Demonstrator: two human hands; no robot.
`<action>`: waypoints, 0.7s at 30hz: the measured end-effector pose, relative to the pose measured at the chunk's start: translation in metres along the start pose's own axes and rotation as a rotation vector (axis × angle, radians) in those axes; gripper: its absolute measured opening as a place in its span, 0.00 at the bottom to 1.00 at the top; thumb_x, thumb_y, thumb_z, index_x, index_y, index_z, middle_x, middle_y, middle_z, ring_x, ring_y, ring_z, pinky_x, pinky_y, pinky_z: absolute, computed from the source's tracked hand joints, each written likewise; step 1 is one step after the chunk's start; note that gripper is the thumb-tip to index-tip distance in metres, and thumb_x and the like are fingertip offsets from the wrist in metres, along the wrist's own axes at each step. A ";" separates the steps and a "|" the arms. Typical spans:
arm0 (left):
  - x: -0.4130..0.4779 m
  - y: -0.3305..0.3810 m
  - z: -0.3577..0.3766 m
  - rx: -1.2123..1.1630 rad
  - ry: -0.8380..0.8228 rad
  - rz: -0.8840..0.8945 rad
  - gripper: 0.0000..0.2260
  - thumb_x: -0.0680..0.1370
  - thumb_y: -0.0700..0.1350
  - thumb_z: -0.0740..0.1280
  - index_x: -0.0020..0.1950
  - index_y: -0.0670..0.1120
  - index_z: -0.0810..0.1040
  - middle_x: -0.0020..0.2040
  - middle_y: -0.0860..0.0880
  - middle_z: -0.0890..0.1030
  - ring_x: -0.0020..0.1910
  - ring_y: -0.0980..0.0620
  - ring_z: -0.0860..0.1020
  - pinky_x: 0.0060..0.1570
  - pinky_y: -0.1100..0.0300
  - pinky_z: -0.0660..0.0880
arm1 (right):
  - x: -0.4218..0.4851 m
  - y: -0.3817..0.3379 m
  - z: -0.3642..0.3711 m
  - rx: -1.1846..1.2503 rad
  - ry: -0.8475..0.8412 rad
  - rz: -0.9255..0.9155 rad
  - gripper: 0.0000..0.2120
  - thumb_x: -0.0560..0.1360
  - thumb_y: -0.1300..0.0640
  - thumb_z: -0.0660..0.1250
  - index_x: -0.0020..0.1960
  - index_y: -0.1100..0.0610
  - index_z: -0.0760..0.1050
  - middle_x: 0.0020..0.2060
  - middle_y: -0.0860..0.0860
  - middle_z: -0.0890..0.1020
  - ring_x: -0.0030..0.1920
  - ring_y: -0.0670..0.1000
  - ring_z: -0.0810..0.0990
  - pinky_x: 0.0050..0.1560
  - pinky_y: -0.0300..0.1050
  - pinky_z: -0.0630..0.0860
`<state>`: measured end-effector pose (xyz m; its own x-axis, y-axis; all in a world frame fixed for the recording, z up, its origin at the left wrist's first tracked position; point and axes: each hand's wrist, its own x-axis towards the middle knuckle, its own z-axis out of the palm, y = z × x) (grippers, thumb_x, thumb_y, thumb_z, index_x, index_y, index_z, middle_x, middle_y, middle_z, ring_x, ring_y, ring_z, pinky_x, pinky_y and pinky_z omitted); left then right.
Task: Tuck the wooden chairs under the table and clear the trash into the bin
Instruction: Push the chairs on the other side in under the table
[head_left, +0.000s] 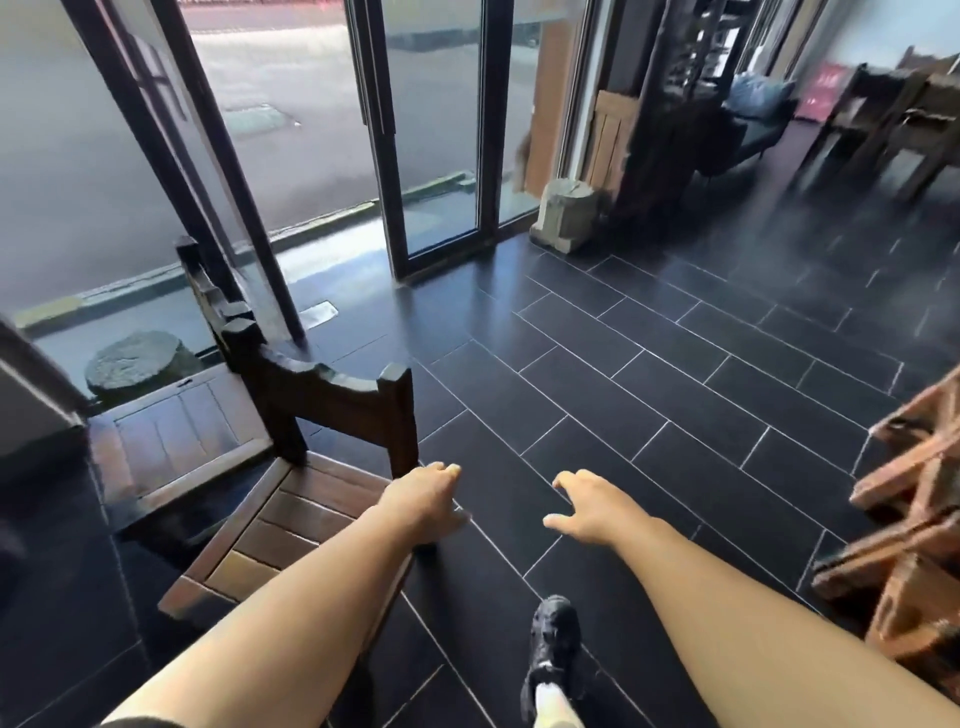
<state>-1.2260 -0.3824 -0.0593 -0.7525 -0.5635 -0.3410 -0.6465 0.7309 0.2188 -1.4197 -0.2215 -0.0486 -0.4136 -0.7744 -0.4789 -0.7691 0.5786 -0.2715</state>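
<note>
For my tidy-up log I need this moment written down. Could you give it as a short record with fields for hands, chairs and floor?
left hand: loosely curled, holds nothing, beside the near chair's back post; contact unclear
right hand: open, fingers spread, above the floor
near chair: wooden, slatted seat
far chair: wooden, left of the near chair
floor: dark tiles
shoe: black, on the floor
trash and bin: not in view
</note>
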 end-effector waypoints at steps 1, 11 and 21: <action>0.019 0.001 -0.005 -0.004 0.003 -0.017 0.24 0.74 0.58 0.67 0.64 0.47 0.70 0.61 0.47 0.75 0.63 0.43 0.75 0.57 0.48 0.75 | 0.021 0.007 -0.011 -0.009 -0.003 -0.013 0.28 0.75 0.40 0.66 0.70 0.51 0.67 0.62 0.51 0.72 0.60 0.54 0.76 0.57 0.49 0.74; 0.184 0.028 -0.070 -0.095 0.043 -0.214 0.25 0.73 0.61 0.66 0.65 0.49 0.70 0.63 0.48 0.75 0.64 0.44 0.74 0.60 0.48 0.74 | 0.201 0.046 -0.127 -0.083 -0.074 -0.175 0.27 0.75 0.39 0.66 0.67 0.53 0.69 0.62 0.53 0.73 0.61 0.55 0.76 0.60 0.51 0.74; 0.266 -0.031 -0.108 -0.114 0.050 -0.389 0.24 0.74 0.60 0.65 0.66 0.49 0.70 0.64 0.47 0.74 0.65 0.43 0.73 0.61 0.48 0.73 | 0.340 -0.007 -0.199 -0.187 -0.123 -0.338 0.27 0.76 0.40 0.66 0.69 0.53 0.67 0.63 0.53 0.72 0.63 0.55 0.75 0.59 0.50 0.73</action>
<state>-1.4201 -0.5967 -0.0578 -0.4528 -0.8094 -0.3739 -0.8916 0.4140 0.1835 -1.6514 -0.5396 -0.0435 -0.0696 -0.8700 -0.4880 -0.9317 0.2315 -0.2799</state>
